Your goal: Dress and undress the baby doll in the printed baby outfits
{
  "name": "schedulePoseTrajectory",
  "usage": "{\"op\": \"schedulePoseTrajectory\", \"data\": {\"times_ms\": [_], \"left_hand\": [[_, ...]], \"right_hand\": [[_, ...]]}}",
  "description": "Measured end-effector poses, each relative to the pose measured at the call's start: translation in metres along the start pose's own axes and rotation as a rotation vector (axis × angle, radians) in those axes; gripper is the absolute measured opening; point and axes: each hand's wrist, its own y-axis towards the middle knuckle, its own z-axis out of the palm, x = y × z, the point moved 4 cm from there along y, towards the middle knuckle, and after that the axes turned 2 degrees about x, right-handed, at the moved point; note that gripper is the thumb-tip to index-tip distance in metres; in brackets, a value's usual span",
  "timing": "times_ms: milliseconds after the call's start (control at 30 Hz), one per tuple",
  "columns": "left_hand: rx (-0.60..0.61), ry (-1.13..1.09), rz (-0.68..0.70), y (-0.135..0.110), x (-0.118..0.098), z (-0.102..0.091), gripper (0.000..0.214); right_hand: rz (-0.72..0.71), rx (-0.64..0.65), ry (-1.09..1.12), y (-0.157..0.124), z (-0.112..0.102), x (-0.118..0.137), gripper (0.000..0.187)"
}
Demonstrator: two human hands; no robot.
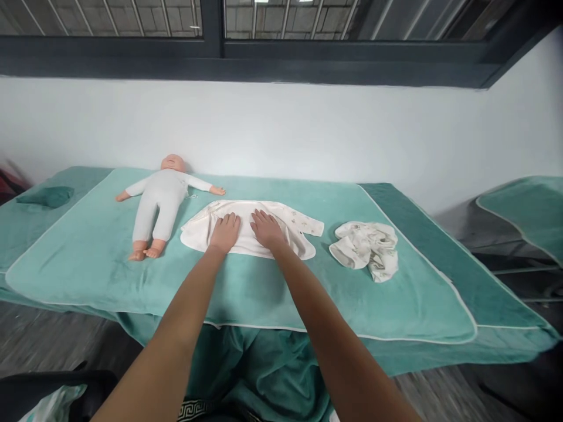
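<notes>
So, the pale baby garment is laid out flat on the bed, directly under both hands, with its long axis run sideways, pretty much crosswise to the forearms. That's the bit everything hinges on here: cloth is left over on either side, and each end is covered by a different hand.

The left hand is set palm down with the fingers loosely apart, and nothing is pinched by it. Same deal with the right hand: laid flat, fingers a bit spread, no fabric gathered up as far as can be seen. A strip of bare cloth is left between the two. The far edge is found just past the fingertips, and the near hem is crossed around the wrists.

The printed sleeve is stretched out to the right of the right hand, so it's clearly nearer to that one. The plainer end is left just beside the left hand, on its outer side.

As for the rest, a doll in white is laid beyond and left of the left hand, one arm pointed toward the cloth. A crumpled printed bundle is parked well right of the right hand.
</notes>
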Motion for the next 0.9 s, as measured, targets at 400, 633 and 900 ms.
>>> {"op": "schedulePoseTrajectory", "data": {"times_ms": [400,633,900], "left_hand": [[-0.035,-0.091,0.019,-0.088,0.02,-0.007,0.05],[-0.088,-0.162,-0.11,-0.086,0.027,-0.005,0.052],[-0.063,-0.293,-0.241,-0.093,0.037,-0.012,0.053]], "right_hand": [[0.11,-0.002,0.032,-0.036,-0.003,0.015,0.06],[0.083,-0.09,-0.015,-0.122,-0.002,0.044,0.057],[0.122,-0.15,0.18,-0.193,0.009,0.069,0.058]]}}
